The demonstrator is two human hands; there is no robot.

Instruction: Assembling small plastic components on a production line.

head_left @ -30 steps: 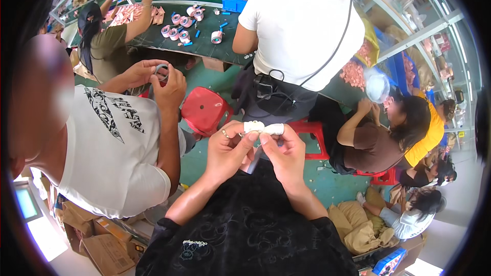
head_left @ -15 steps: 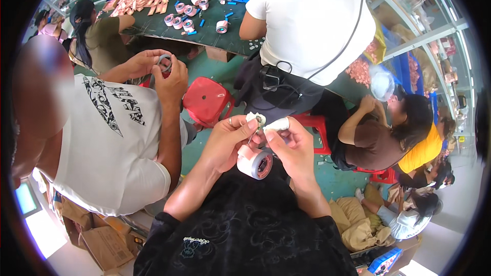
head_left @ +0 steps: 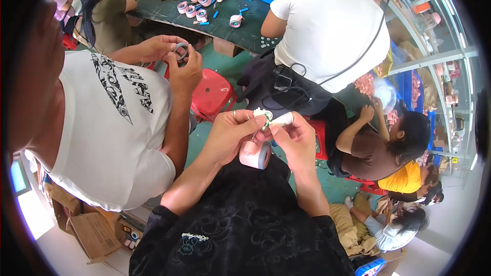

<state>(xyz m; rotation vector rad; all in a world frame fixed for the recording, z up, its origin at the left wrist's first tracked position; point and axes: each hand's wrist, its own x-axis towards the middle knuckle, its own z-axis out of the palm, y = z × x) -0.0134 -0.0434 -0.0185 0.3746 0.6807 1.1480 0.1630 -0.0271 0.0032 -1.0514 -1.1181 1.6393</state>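
In front of my dark top, my left hand (head_left: 232, 132) pinches a small white-and-green circuit board (head_left: 264, 115) between thumb and fingers. My right hand (head_left: 295, 135) is closed at the board's right edge, its thumb pressed toward a forefinger wrapped in a white covering (head_left: 282, 119). Whatever is between those right fingertips is too small to make out. Just below the fingers hangs a pink round housing (head_left: 252, 156) with a grey rim, its side turned toward me. Thin wire seems to run from it up to the board; my fingers hide part of this.
A person in a white shirt (head_left: 117, 122) on my left handles a grey ring (head_left: 180, 51). Ahead stands another person (head_left: 332, 25) beside a green worktable (head_left: 230, 33) bearing pink housings and blue cylinders. Red stools (head_left: 212, 94) stand nearby. Several people sit at the right.
The pink housing has turned so its round face points more to the right. My hands keep their pinch near the board. The surroundings have shifted in view as my head moved.
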